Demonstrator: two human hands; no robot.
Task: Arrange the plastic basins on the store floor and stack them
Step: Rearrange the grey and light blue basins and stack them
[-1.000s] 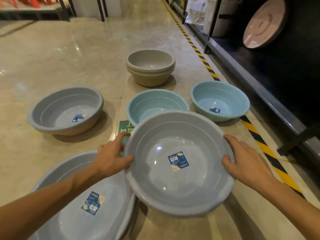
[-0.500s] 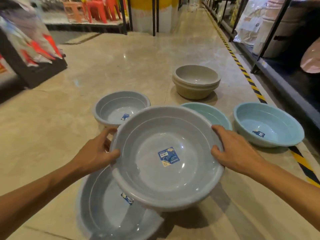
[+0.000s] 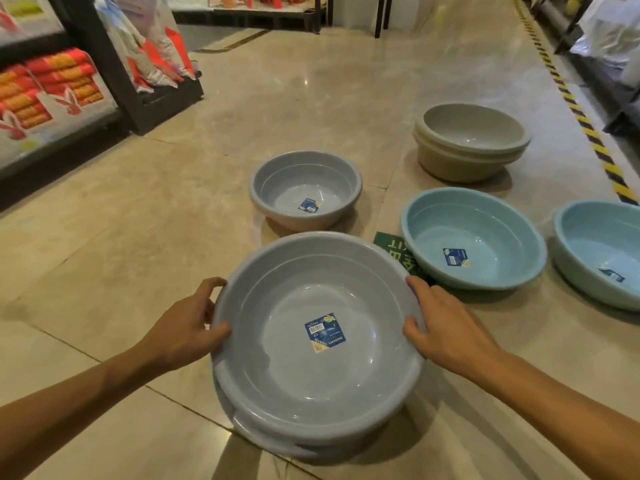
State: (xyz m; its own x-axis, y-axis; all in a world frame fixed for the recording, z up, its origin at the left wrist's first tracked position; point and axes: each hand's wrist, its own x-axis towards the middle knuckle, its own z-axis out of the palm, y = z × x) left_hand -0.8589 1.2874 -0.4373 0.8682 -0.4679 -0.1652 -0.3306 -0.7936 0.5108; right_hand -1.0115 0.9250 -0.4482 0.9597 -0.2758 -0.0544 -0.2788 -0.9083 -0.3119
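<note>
I hold a large grey basin (image 3: 277,368) by its rim, my left hand (image 3: 183,327) on its left side and my right hand (image 3: 446,327) on its right. It sits nested in a second large grey basin (image 3: 263,434), of which only the near rim shows beneath. A smaller grey basin (image 3: 273,188) stands just beyond. To the right lie two light blue basins, one close (image 3: 491,220), one at the frame's edge (image 3: 588,244). A stack of beige basins (image 3: 464,161) stands at the back right.
A dark display rack (image 3: 138,98) with red and orange packaged goods lines the left. A yellow-black striped floor line (image 3: 585,123) runs along the right, with shelving behind it. A green floor sticker (image 3: 398,251) lies between the held basin and the near blue one.
The held grey basin has moved left and down, from hovering over the lower large grey basin to sitting nested in it. My view has swung left, so the blue basins now lie further right.
</note>
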